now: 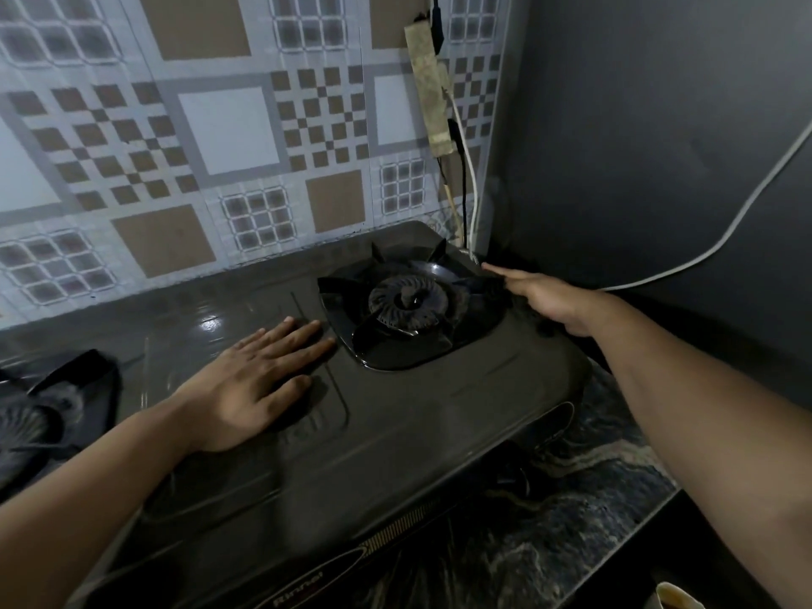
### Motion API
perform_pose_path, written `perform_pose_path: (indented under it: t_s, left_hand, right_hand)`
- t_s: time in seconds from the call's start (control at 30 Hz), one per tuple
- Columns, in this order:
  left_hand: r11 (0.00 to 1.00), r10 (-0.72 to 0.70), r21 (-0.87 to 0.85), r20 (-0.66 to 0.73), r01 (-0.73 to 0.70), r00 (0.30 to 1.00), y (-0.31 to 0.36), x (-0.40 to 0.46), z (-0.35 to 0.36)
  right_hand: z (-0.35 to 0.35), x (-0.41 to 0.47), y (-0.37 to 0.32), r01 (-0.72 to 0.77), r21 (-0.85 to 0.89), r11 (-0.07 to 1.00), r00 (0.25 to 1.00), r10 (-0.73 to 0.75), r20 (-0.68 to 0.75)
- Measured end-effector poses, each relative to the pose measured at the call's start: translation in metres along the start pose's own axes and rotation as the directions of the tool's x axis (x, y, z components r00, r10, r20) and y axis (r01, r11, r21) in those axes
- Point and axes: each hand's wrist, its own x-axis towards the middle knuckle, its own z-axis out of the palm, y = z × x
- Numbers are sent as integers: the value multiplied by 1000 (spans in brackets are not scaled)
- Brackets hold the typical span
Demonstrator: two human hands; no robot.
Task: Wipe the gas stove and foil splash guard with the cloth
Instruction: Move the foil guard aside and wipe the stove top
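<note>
I see my left hand (259, 375) lying flat, fingers spread, on the dark gas stove (395, 415), just left of the right burner (408, 301). My right hand (545, 301) reaches to the stove's far right corner, one finger extended, near the white cable (472, 186)

A white cable (720, 243) runs along the dark wall (637, 125). A taped strip (433, 87) hangs in the corner above the marbled surface (584, 490).
</note>
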Motion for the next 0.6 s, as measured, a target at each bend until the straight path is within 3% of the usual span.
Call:
perform_pose_path:
  t_s: [0.33, 0.6]
  left_hand:
    - [1000, -9, 11, -8, 10, 1000, 4, 0, -3]
    - [999, -23, 22, -44, 24, 999, 5, 0, 1]
  right_hand:
    - [2, 45, -14, 34, 31, 999, 998, -35, 48]
    - [7, 112, -30, 133, -144, 981, 990, -125, 66]
